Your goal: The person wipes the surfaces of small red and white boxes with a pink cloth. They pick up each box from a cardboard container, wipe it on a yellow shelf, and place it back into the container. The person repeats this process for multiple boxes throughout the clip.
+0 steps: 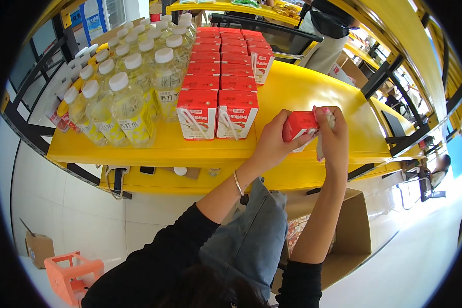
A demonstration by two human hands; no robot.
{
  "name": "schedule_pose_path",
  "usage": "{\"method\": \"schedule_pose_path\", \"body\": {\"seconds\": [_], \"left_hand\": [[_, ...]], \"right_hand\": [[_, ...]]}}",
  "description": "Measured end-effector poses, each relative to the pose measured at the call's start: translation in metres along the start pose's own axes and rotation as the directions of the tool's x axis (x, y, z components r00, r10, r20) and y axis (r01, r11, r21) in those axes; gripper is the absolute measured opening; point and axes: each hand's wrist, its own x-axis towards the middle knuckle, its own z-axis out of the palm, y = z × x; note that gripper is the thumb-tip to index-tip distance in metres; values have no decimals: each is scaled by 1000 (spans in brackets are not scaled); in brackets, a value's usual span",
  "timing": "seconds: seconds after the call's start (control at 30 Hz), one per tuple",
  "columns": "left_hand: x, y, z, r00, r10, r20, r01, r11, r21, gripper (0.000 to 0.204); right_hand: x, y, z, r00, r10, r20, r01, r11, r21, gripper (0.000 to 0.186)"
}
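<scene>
My left hand [277, 136] is closed round a red-and-white drink carton [297, 124] above the front right part of the yellow shelf [344, 87]. My right hand [332, 128] is closed on a crumpled pink-and-white piece of cloth or wrapping [321, 143] against the carton's right side; its exact kind is unclear. Rows of similar red cartons [218, 97] stand just left of my hands, with straws attached to their fronts. Further left are several clear bottles [133, 113] with white caps and pale yellow labels.
Under the shelf lie a lower shelf [231, 182], an open cardboard box [351, 231] at right, a pink stool [69, 272] and a small box [40, 249] at lower left. A person [321, 38] stands behind the shelf; another [439, 169] sits far right. Black posts [382, 77] frame the shelf.
</scene>
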Motion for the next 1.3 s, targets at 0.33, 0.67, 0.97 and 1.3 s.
{"method": "schedule_pose_path", "body": {"seconds": [0.33,0.67,0.97,1.3], "left_hand": [[1,-11,-2,991,-50,126,80,966,-245,57],[-1,-14,-7,975,-67,210,118,964,-239,59],[-2,-8,-5,990,-19,141,62,948,-312,55],[0,-8,-4,980,-48,193,117,924,-365,50]], "right_hand": [[-28,47,19,959,-71,-275,100,991,91,21],[-80,62,-2,953,-241,184,301,680,-669,48],[-75,16,-16,878,-455,-149,280,740,-611,46],[-88,66,-9,932,-357,-62,182,609,-772,37]]}}
